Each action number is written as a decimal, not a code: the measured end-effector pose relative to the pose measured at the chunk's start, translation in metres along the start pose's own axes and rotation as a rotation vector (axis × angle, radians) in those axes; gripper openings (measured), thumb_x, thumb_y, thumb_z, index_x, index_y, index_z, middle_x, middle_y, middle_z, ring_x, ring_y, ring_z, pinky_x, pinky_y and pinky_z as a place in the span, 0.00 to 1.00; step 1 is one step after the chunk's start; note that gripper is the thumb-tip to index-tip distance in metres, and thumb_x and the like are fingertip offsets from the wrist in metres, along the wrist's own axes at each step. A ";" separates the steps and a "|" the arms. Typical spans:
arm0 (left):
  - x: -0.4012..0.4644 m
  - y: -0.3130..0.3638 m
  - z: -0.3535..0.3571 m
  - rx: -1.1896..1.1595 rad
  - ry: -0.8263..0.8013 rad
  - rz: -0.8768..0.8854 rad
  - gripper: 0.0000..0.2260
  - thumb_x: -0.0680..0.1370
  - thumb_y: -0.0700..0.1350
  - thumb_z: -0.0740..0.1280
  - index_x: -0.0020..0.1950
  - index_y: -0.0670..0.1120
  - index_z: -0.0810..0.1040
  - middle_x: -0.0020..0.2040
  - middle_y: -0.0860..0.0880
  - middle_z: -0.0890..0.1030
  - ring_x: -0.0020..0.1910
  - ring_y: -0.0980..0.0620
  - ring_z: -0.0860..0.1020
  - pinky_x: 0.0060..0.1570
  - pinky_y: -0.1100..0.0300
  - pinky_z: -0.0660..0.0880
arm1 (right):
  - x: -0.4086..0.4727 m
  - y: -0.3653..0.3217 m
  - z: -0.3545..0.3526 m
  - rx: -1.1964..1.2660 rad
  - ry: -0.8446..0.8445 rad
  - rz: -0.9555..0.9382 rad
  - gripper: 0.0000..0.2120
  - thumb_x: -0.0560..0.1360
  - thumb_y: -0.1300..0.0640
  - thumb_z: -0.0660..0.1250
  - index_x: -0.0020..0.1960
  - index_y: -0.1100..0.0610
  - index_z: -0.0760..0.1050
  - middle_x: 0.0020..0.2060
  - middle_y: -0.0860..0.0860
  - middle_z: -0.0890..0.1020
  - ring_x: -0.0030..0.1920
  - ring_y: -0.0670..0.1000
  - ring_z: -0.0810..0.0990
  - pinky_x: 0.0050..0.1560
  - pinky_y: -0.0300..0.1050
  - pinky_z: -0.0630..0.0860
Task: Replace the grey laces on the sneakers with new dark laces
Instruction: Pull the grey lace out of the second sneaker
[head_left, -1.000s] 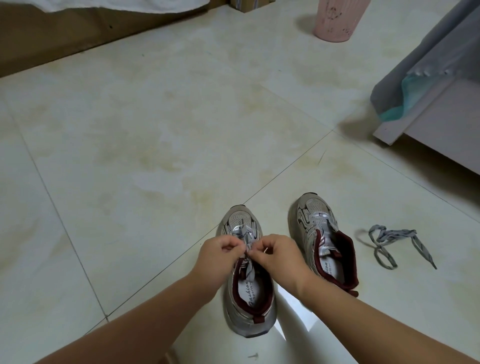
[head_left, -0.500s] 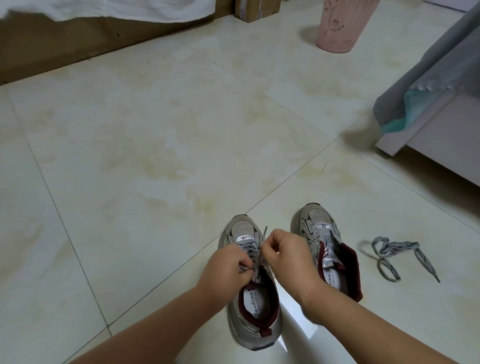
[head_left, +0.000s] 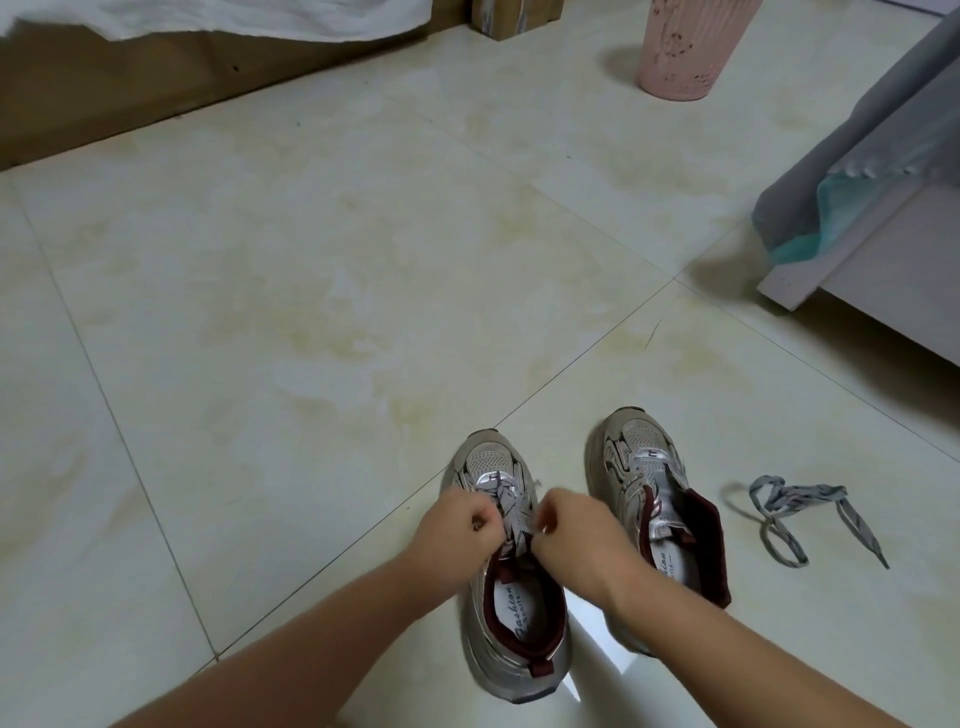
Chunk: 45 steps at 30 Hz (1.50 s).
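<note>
Two sneakers stand side by side on the tiled floor (head_left: 311, 312). A loose grey lace (head_left: 795, 514) lies right of the right sneaker (head_left: 644, 467). A pink bin (head_left: 685, 47) stands far off. On the left sneaker (head_left: 514, 639), the left hand (head_left: 457, 530) and right hand (head_left: 576, 535) each pinch its grey lace (head_left: 514, 512). Much open floor lies ahead.

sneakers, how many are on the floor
2. One grey mesh sneaker with maroon lining sits under both hands, still laced; the other grey-and-maroon sneaker stands just to its right, laceless. None appear hidden.

Soft, even indoor light; hands (head_left: 519, 530) slightly motion-blurred, edges bowed.
</note>
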<state>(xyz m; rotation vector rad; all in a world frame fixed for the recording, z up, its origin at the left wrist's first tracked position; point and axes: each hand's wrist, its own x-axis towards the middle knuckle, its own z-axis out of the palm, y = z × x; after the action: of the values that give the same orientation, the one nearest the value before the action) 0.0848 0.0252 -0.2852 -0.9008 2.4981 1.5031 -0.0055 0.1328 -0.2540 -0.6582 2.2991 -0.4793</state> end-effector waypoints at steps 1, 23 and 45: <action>0.000 -0.001 -0.001 0.009 -0.009 0.000 0.11 0.73 0.36 0.64 0.33 0.49 0.72 0.41 0.49 0.73 0.41 0.54 0.72 0.40 0.70 0.67 | -0.002 0.004 0.005 -0.025 -0.005 -0.044 0.06 0.71 0.61 0.63 0.43 0.50 0.70 0.47 0.51 0.78 0.50 0.54 0.76 0.47 0.41 0.69; 0.001 0.000 0.003 0.090 -0.055 0.041 0.11 0.73 0.39 0.66 0.32 0.49 0.71 0.39 0.49 0.72 0.40 0.55 0.68 0.40 0.65 0.63 | 0.003 0.021 0.031 -0.234 0.234 -0.445 0.09 0.75 0.52 0.62 0.54 0.51 0.72 0.50 0.51 0.75 0.48 0.56 0.78 0.39 0.44 0.64; 0.009 0.016 -0.016 -0.589 0.283 -0.280 0.06 0.74 0.31 0.56 0.41 0.41 0.69 0.29 0.47 0.73 0.30 0.50 0.73 0.42 0.52 0.72 | 0.000 0.009 0.006 1.011 0.003 0.089 0.13 0.74 0.69 0.56 0.34 0.57 0.66 0.33 0.56 0.72 0.36 0.51 0.70 0.36 0.39 0.69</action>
<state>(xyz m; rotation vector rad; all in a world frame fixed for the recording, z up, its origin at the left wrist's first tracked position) 0.0718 0.0136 -0.2680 -1.5656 1.9684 2.1657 -0.0039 0.1389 -0.2628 -0.0422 1.7355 -1.4357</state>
